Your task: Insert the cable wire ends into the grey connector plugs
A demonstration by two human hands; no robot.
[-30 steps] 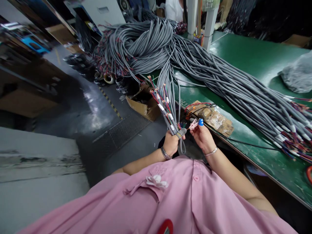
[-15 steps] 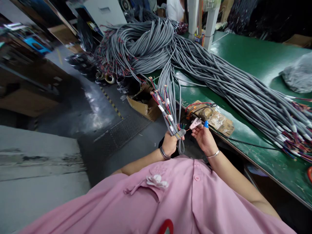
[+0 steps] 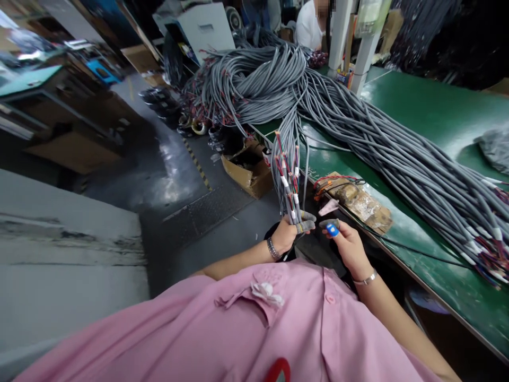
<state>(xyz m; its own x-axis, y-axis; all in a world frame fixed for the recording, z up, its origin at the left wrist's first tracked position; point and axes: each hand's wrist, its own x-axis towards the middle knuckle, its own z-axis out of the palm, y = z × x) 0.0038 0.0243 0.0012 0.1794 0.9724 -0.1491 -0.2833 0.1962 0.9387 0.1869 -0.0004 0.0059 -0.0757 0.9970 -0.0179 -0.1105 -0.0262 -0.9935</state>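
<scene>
Between my left fingers: cables, one bundle, gripped; round grey sheaths, white bands, thin multicoloured wire ends. Right fingers: just beside, tips close together, blue cap on thumb; whether they pinch anything, I cannot tell. Step in hand, I judge: keeping the bundle steady beside the right fingers; calls for firm left hold, fine right pinch. Outward: clip, pink, at bench edge; board, wooden, tape-patched; heap, smooth coiled cable; box, cardboard, open.

Floor: I saw it gleam grey, marked with striped tape.
Green tabletop: shone at right.
Blue stool: stood far left.
</scene>
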